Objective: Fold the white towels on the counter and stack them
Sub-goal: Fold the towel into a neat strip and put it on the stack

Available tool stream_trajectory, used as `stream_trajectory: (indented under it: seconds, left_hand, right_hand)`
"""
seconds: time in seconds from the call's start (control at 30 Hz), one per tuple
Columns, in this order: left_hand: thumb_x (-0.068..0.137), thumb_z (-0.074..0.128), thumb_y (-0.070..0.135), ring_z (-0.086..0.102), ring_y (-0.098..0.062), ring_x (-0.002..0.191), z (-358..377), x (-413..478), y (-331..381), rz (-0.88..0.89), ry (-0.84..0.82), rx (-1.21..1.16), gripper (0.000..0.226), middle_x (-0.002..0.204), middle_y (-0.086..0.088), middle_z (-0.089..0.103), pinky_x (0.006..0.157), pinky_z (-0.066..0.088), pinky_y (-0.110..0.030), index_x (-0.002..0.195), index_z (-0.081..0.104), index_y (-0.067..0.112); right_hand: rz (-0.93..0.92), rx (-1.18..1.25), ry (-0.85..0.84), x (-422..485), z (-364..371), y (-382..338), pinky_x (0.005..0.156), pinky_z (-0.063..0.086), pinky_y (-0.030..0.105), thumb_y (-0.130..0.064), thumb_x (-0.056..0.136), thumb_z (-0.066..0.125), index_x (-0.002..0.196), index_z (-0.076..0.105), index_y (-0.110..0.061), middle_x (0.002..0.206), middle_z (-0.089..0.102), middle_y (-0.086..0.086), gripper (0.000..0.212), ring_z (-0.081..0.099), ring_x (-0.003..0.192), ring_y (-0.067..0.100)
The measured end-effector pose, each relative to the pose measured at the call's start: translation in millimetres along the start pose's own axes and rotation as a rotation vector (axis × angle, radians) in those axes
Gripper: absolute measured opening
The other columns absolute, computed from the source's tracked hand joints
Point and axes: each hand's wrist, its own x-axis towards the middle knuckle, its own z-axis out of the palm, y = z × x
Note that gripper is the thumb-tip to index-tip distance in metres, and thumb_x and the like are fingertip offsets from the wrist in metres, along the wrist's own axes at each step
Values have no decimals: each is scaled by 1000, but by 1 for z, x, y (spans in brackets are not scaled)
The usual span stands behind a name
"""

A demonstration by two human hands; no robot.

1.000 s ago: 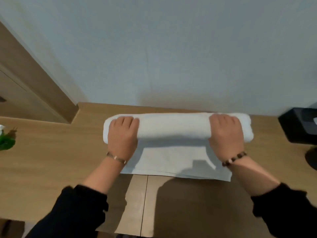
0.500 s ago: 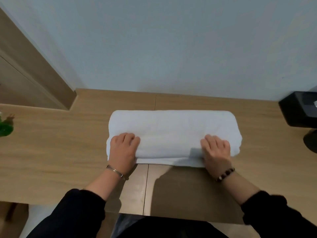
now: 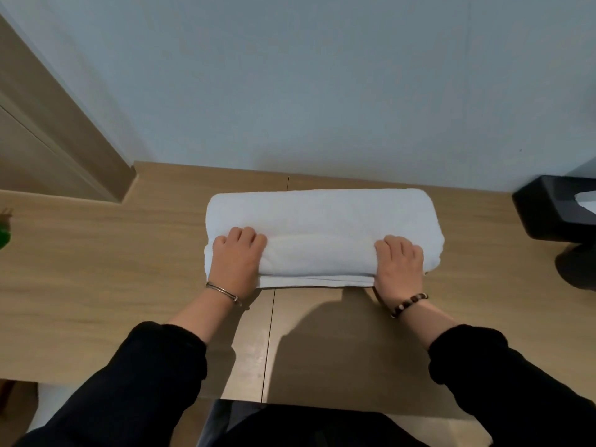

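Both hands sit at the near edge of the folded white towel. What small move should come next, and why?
Probably pull the top fold slightly nearer and press it flat. The left hand and right hand grip the towel at its near corners with curled fingers, a thin strip of the lower layer shows beyond the top fold, and the fold looks puffy.
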Motion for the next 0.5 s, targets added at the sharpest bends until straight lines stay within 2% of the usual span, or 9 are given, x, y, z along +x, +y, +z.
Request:
stream_trajectory:
  seconds: [0.03, 0.1, 0.17, 0.2, 0.27, 0.33, 0.37, 0.43, 0.5]
  left_hand:
    - [32, 66, -6, 53, -30, 65, -3, 3, -4, 14, 28, -14, 48, 76, -11, 56, 55, 38, -33, 78, 62, 5]
    - [36, 59, -5, 52, -29, 63, -8, 1, -10, 60, 94, -20, 41, 75, -10, 56, 56, 35, -33, 76, 61, 5]
    - [39, 56, -3, 51, -29, 62, -4, -12, -8, 113, 122, -23, 37, 74, -10, 56, 56, 34, -33, 75, 61, 5]
    - [39, 58, -3, 52, -29, 63, 1, -21, -6, 123, 112, -18, 38, 75, -10, 57, 56, 35, -34, 75, 61, 5]
    - [37, 64, -2, 53, -29, 65, 11, -31, -1, 102, 57, 8, 40, 76, -10, 57, 58, 37, -35, 77, 61, 5]
    - [40, 63, 1, 52, -29, 66, 15, -30, 0, 94, 11, 46, 39, 77, -10, 56, 58, 36, -35, 79, 59, 6]
    - [42, 59, 1, 52, -29, 66, 15, -27, 0, 93, 7, 63, 38, 77, -10, 56, 58, 35, -35, 79, 58, 7]
    - [45, 52, 1, 52, -28, 65, 14, -22, 2, 82, 16, 79, 34, 75, -10, 55, 57, 35, -33, 78, 58, 7]
    - [45, 52, 0, 53, -28, 63, 14, -19, 4, 93, 9, 83, 33, 74, -10, 55, 57, 35, -32, 76, 59, 7]
  right_hand:
    - [11, 3, 1, 2, 3, -1, 67, 23, 37, 6, 55, 54, 87, 54, -5, 84, 56, 16, 34, 34, 80, 27]
    - [13, 3, 4, 3, 5, -4, 67, 23, 37, 0, 62, 42, 88, 51, -6, 84, 56, 15, 29, 34, 80, 27]
    - [-6, 11, 15, 0, 6, -2, 68, 23, 37, -4, 65, 30, 86, 55, -5, 84, 56, 14, 33, 34, 80, 26]
    - [-12, 20, 17, -1, 5, -2, 68, 23, 36, -4, 65, 30, 84, 58, -4, 83, 57, 14, 34, 34, 80, 26]
    - [-25, 39, 47, -1, 1, -2, 70, 27, 36, 3, 62, 45, 81, 61, -3, 82, 58, 14, 26, 34, 81, 25]
    - [-18, 83, 94, 4, -3, 1, 70, 26, 35, 13, 46, 64, 80, 62, -3, 81, 58, 14, 38, 36, 81, 26]
    - [-17, 112, 124, 5, -7, 2, 69, 24, 34, 14, 42, 65, 80, 60, -3, 81, 58, 14, 43, 37, 81, 26]
    - [-59, 143, 193, 0, -10, 2, 68, 25, 34, 9, 52, 57, 85, 55, -5, 82, 56, 13, 36, 41, 79, 29]
    - [-147, 103, 203, -14, -9, 1, 63, 34, 34, 5, 69, 44, 85, 56, -4, 79, 55, 14, 21, 49, 70, 30]
